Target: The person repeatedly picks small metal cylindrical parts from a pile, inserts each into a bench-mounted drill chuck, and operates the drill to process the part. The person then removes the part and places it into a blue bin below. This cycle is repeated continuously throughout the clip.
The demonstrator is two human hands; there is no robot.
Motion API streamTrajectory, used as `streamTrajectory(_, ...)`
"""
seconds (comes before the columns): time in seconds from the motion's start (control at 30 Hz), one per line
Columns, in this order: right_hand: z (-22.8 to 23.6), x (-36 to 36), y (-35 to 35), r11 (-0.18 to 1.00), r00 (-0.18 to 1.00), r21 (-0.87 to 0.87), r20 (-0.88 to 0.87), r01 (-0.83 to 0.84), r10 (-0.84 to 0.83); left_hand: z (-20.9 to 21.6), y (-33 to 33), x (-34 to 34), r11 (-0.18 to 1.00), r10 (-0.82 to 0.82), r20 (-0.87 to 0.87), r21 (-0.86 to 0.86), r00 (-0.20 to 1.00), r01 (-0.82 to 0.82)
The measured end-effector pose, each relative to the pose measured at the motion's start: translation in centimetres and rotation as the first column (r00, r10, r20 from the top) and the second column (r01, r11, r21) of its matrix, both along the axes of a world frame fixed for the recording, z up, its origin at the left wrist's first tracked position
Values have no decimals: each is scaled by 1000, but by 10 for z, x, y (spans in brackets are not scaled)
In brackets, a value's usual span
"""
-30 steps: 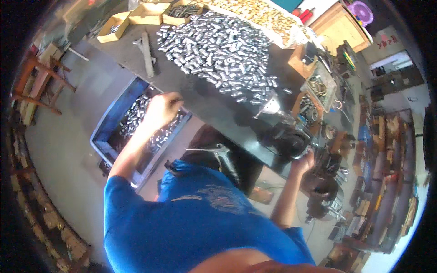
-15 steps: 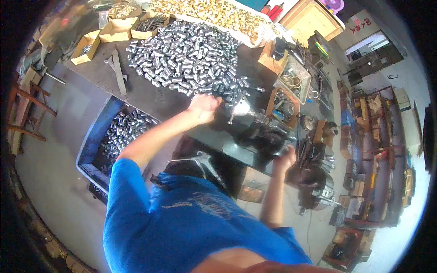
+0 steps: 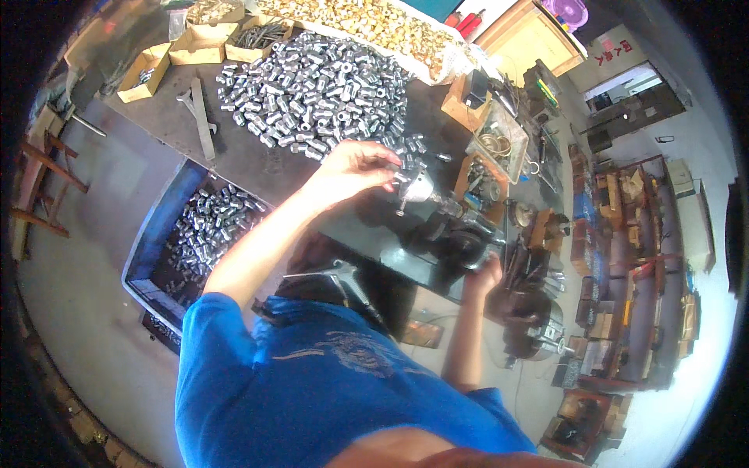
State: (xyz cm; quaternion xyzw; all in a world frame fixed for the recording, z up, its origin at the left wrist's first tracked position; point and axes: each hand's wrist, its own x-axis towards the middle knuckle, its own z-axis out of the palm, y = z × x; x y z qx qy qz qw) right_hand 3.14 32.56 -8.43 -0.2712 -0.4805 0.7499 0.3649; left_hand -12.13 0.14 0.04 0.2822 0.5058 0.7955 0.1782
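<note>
I had my left hand (image 3: 353,168) at the silver chuck (image 3: 419,188), its fingers bent and partly closed, the tips just at the chuck's front end. A bright glint showed between them, but it merged with the chuck's own shine, so I cannot tell whether they had hold of a small metal piece. My right hand (image 3: 487,273) was at the near side of the dark machine (image 3: 459,246) behind the chuck; those fingers were mostly hidden against it, and I cannot tell how tightly they were closed or on what part. The machine's body was so dark and soft in outline that its levers could not be made out.

Beyond my left hand, the heap of silver fittings (image 3: 320,93) lay on the dark table (image 3: 253,176), its near edge partly covered by my hand. More fittings filled the blue bin (image 3: 142,240) to my left, where my forearm and sleeve cut off its near right side. A wrench and a flat bar (image 3: 203,121) lay together left of the heap. The brass-coloured pieces (image 3: 363,27) behind it ran out of view at the top. In front of my shirt, an air gun (image 3: 343,279) lay over something black whose shape I could not make out.
</note>
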Motion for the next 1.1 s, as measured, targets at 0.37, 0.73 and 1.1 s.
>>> streamTrajectory(0.37,20,21,-13,999,998,10,59,32,-32,2,9,-12,977,-127,53,-163,991,134)
streamTrajectory(0.73,55,36,-15,983,989,116,-22,-140,144,-5,9,-9,992,-50,-11,-115,999,48)
streamTrajectory(1.1,63,37,-10,982,987,103,-33,-156,160,0,12,1,1000,-6,18,-3,1000,6)
